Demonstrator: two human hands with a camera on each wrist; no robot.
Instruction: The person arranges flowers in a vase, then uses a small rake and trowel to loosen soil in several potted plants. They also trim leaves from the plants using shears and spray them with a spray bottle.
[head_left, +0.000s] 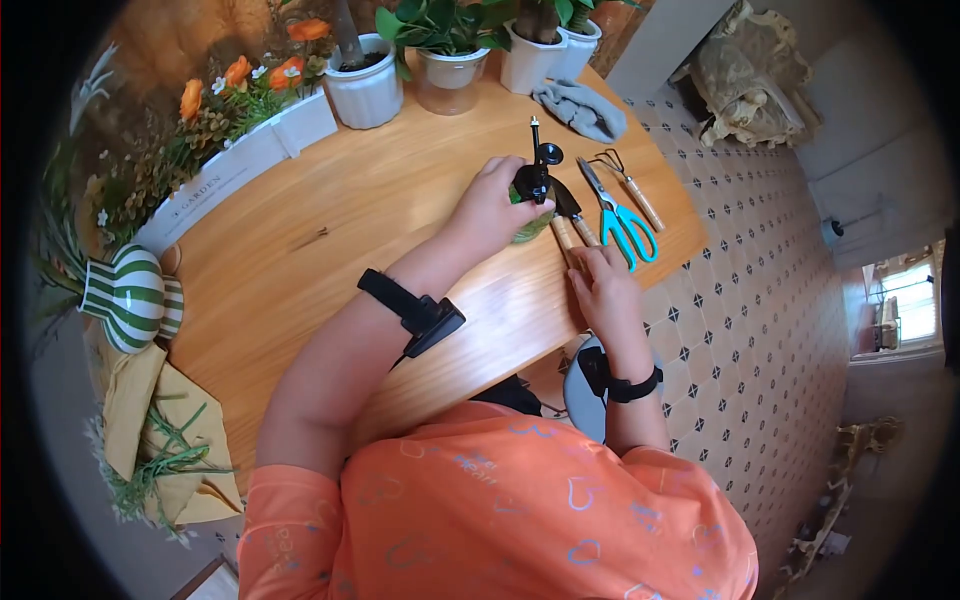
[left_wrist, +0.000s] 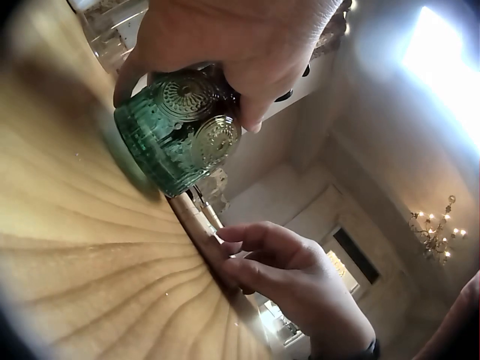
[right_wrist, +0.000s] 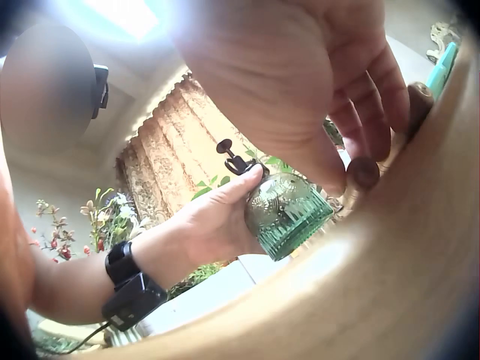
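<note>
My left hand [head_left: 490, 205] grips a green glass spray bottle [left_wrist: 180, 127] round its upper part, with the embossed base close to the tabletop. Its black pump top [head_left: 537, 180] rises above the fingers. My right hand [head_left: 608, 290] is at the table's front edge, thumb and fingertips round the end of a wooden tool handle [right_wrist: 364, 172]. Beside it lies a hand trowel with a dark blade [head_left: 565, 198] and a wooden handle. Farther right are turquoise-handled scissors [head_left: 628, 235] and a small hand rake [head_left: 642, 200]. My right fingers partly hide the handles.
White pots of plants [head_left: 365, 90] line the back of the wooden table [head_left: 330, 270], with a grey cloth [head_left: 580, 108] at the back right. A white planter of orange flowers [head_left: 240, 175], a striped vase [head_left: 130, 300] and paper with cut stems [head_left: 185, 440] are on the left.
</note>
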